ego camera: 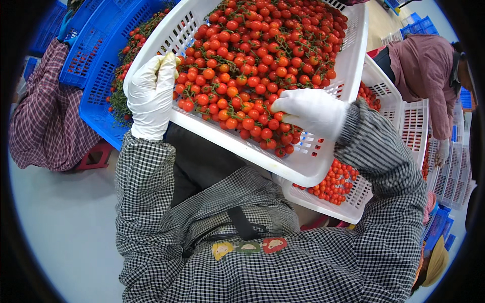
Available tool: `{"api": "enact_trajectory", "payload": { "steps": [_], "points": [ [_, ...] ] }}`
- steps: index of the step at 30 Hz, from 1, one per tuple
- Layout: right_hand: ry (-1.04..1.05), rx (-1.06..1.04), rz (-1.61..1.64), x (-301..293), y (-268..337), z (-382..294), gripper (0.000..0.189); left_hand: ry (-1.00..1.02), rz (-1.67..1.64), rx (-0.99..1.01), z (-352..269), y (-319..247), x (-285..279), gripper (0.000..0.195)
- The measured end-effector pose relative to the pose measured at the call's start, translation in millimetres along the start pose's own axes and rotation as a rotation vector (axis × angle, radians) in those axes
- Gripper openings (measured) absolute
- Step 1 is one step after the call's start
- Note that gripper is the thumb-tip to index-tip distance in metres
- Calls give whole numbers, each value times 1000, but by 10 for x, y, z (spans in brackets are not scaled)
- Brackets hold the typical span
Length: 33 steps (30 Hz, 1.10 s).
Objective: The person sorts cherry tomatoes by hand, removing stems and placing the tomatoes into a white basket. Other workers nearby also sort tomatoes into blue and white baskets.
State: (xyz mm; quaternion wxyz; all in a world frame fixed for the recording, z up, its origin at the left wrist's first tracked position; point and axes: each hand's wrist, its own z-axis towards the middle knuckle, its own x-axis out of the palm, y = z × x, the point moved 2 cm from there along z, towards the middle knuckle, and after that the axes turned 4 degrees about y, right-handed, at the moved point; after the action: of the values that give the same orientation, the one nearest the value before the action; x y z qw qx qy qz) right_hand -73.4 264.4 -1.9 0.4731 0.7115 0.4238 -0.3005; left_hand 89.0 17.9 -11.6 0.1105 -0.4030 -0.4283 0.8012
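In front of me, a white plastic basket (242, 146) is tilted and heaped with red and orange cherry tomatoes (261, 68), many still on green stems. My left hand (151, 94), in a white glove with yellowish stains, is at the basket's left rim. Its fingertips are drawn together beside the tomatoes; whether anything small is between them is hidden. My right hand (310, 110), also white-gloved, reaches over the near right part of the heap. Its fingers and thumb curl around a tomato at the heap's edge, and I cannot tell whether they grip it.
To the left stands a blue crate (98, 102) with stemmed tomatoes. Below and right is another white basket (322, 210) holding loose tomatoes. One person in plaid (57, 113) sits at the left; another in pink (424, 75) bends over baskets at the right.
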Motion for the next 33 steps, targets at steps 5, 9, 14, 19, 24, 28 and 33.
{"api": "enact_trajectory", "payload": {
  "steps": [5, 9, 14, 19, 24, 28, 33],
  "points": [
    [222, 206, -74, 91, -11, 452, 19, -31, 18, 20, -16, -107, -33, 20],
    [197, 139, -133, 269, 22, 472, 18, -58, 44, 32, -3, -70, 3, 18],
    [168, 393, -78, 398, 144, 569, 28, -17, 24, -6, 6, 32, 5, 19],
    [196, 284, -82, 267, 109, 551, 26, -4, 1, -18, -10, 63, -10, 20],
    [52, 176, 553, -94, -292, 268, 14, -11, 0, -7, -6, 47, 15, 20],
    [-37, 73, 384, -48, -307, 146, 14, -27, 21, -19, -27, 80, 3, 20],
    [135, 32, -229, 131, 109, 359, 29, -19, -7, 9, -15, 44, 11, 19]
  ]
}}
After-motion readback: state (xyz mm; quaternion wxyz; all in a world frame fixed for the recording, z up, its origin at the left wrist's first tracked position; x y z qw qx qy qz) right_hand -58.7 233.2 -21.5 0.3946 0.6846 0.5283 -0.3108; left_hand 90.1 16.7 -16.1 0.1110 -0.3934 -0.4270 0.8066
